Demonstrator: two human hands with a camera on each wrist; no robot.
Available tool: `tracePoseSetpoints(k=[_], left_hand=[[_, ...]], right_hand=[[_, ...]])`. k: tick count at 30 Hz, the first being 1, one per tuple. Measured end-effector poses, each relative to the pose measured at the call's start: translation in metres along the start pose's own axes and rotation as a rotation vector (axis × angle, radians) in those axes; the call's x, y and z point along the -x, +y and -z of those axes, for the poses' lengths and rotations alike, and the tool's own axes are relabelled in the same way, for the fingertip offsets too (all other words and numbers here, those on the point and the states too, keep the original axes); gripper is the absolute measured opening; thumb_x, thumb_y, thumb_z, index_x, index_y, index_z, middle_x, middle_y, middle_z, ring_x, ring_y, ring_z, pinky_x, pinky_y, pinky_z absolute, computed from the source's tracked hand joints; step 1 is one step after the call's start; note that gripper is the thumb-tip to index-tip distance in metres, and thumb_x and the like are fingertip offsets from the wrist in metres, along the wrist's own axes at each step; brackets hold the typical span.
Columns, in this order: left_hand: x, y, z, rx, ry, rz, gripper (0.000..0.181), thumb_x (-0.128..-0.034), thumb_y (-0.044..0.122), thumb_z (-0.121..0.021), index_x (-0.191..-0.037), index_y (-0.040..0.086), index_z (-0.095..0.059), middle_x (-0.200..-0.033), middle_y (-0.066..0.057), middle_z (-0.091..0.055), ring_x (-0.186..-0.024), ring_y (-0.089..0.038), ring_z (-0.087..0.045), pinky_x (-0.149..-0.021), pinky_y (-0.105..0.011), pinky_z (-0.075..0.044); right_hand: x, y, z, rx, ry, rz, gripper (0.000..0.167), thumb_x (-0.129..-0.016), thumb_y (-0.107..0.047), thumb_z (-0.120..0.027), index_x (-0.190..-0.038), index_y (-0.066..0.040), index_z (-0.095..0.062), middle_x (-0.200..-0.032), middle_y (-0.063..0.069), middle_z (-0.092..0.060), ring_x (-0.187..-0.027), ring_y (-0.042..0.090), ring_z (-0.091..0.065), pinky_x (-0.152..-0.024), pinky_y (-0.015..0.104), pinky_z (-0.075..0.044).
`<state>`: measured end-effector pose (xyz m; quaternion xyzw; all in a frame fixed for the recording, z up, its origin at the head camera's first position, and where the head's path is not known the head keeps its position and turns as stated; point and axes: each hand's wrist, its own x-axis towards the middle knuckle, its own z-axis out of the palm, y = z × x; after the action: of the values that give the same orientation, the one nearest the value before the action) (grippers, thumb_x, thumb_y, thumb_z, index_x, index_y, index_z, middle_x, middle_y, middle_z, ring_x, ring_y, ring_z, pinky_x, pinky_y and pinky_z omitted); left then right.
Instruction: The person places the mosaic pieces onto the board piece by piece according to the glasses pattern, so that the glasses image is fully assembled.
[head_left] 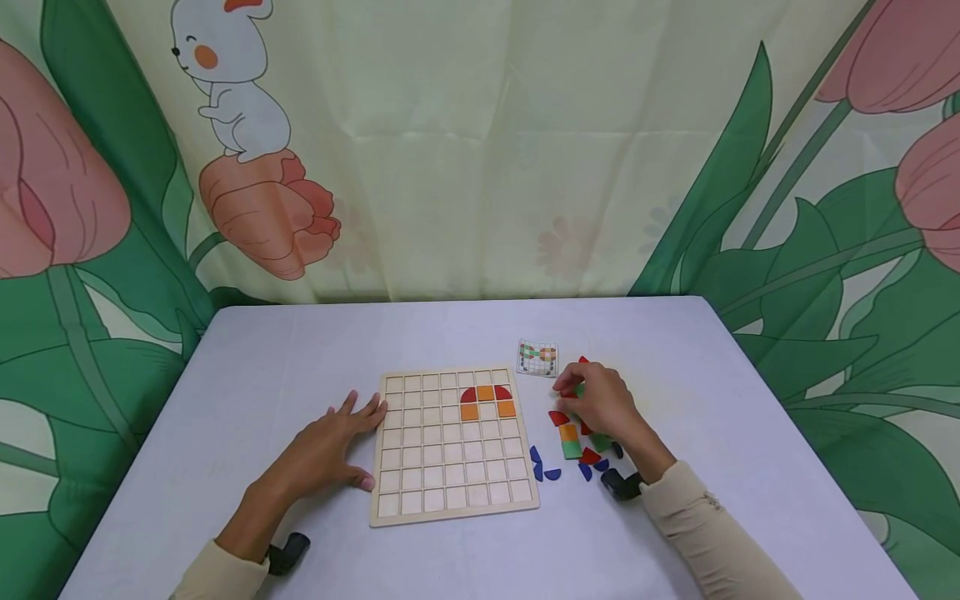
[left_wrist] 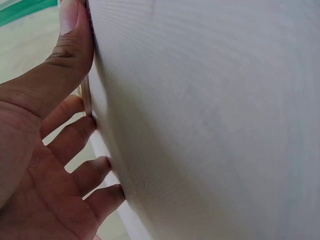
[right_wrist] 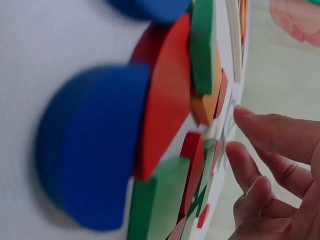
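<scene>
Head view showed the left hand [head_left: 327, 450], fingers spread, touching the left edge of the board [head_left: 432, 457]. Well apart from it, the right hand [head_left: 602, 402] hung over loose pieces [head_left: 567, 433] right of the board, fingers bent, gripping nothing visible. Two red pieces [head_left: 503, 392] and three orange squares [head_left: 469, 412] lay in the board's upper right, a card [head_left: 537, 358] beside that corner.

In the head view the left forearm [head_left: 258, 507] slants in from the lower left, the left hand [head_left: 324, 450] spread, its thumb [left_wrist: 70, 55] well apart from the fingers [left_wrist: 73, 140]; the right forearm [head_left: 649, 450] angles in from the lower right, the right hand [head_left: 598, 404] loosely curled
</scene>
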<state>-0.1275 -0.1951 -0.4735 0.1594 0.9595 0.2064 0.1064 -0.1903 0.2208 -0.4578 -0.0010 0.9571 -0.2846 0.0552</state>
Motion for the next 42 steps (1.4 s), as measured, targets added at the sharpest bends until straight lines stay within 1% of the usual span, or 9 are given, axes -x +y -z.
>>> tracePoseSetpoints(k=[3,10,13,17,24,27,33,38,42], left_hand=[[0.0,0.0,0.0,0.0,0.004,-0.004,0.117,-0.0602,0.037,-0.1,-0.162,0.015,-0.046,-0.171,-0.012,-0.036,-0.144,-0.072,-0.032,-0.108,-0.08,-0.04],[-0.001,0.0,0.0,0.009,-0.002,-0.001,0.118,-0.0601,0.037,-0.1,-0.162,0.015,-0.045,-0.171,-0.011,-0.036,-0.15,-0.066,-0.029,-0.11,-0.079,-0.039],[-0.001,0.001,0.0,0.01,-0.004,0.005,0.118,-0.0599,0.037,-0.1,-0.162,0.015,-0.045,-0.171,-0.011,-0.036,-0.15,-0.066,-0.029,-0.11,-0.079,-0.039],[-0.001,0.0,0.0,0.004,-0.003,0.002,0.118,-0.06,0.037,-0.1,-0.162,0.015,-0.045,-0.171,-0.011,-0.036,-0.147,-0.07,-0.031,-0.109,-0.079,-0.04],[-0.001,0.001,0.0,0.007,-0.004,0.004,0.118,-0.06,0.036,-0.1,-0.162,0.015,-0.045,-0.171,-0.012,-0.036,-0.147,-0.07,-0.031,-0.11,-0.079,-0.04],[-0.001,0.001,0.0,0.01,-0.004,0.003,0.118,-0.06,0.035,-0.1,-0.162,0.015,-0.045,-0.171,-0.012,-0.036,-0.149,-0.068,-0.03,-0.11,-0.078,-0.04],[-0.001,0.001,0.0,0.002,-0.003,0.005,0.118,-0.0598,0.036,-0.101,-0.162,0.015,-0.045,-0.171,-0.012,-0.036,-0.149,-0.067,-0.03,-0.11,-0.079,-0.04],[-0.001,0.001,-0.001,0.0,-0.002,0.007,0.118,-0.0596,0.036,-0.101,-0.162,0.015,-0.045,-0.171,-0.011,-0.036,-0.152,-0.064,-0.029,-0.111,-0.078,-0.039],[-0.001,0.001,-0.001,0.006,0.001,0.006,0.118,-0.0594,0.035,-0.101,-0.162,0.015,-0.045,-0.171,-0.011,-0.036,-0.155,-0.06,-0.027,-0.113,-0.078,-0.038]], right_hand=[[-0.001,0.003,0.001,0.014,0.02,-0.013,0.02,-0.088,-0.014,-0.088,-0.106,-0.016,-0.079,-0.108,0.008,-0.077,-0.105,0.028,-0.065,-0.075,0.035,-0.059],[-0.004,0.006,-0.003,0.054,0.034,-0.042,0.023,-0.088,-0.012,-0.087,-0.11,-0.013,-0.08,-0.109,0.009,-0.078,-0.104,0.029,-0.067,-0.075,0.038,-0.06],[-0.005,0.007,-0.004,0.094,0.04,-0.037,0.023,-0.087,-0.015,-0.088,-0.109,-0.013,-0.079,-0.104,0.008,-0.078,-0.098,0.027,-0.067,-0.072,0.038,-0.058],[-0.005,0.008,-0.002,0.13,0.037,-0.035,0.022,-0.087,-0.02,-0.09,-0.103,-0.012,-0.076,-0.093,0.007,-0.074,-0.087,0.024,-0.065,-0.064,0.033,-0.053],[-0.002,0.011,0.0,0.131,0.01,-0.054,0.028,-0.086,-0.026,-0.091,-0.093,-0.013,-0.068,-0.082,0.004,-0.069,-0.079,0.021,-0.063,-0.061,0.032,-0.05],[0.0,0.01,0.002,0.104,-0.008,-0.051,0.025,-0.086,-0.025,-0.091,-0.093,-0.013,-0.07,-0.081,0.004,-0.07,-0.079,0.02,-0.064,-0.061,0.03,-0.051],[0.003,0.004,0.005,0.016,-0.072,-0.017,0.01,-0.09,-0.017,-0.087,-0.091,-0.015,-0.077,-0.082,0.002,-0.071,-0.082,0.02,-0.064,-0.067,0.029,-0.052],[0.006,-0.001,0.005,-0.066,-0.094,0.004,0.012,-0.092,-0.017,-0.085,-0.092,-0.015,-0.073,-0.085,0.004,-0.069,-0.082,0.021,-0.062,-0.067,0.028,-0.054],[0.009,-0.006,0.002,-0.124,-0.092,0.044,0.012,-0.094,-0.016,-0.083,-0.1,-0.015,-0.073,-0.088,0.004,-0.068,-0.08,0.021,-0.06,-0.064,0.028,-0.052]])
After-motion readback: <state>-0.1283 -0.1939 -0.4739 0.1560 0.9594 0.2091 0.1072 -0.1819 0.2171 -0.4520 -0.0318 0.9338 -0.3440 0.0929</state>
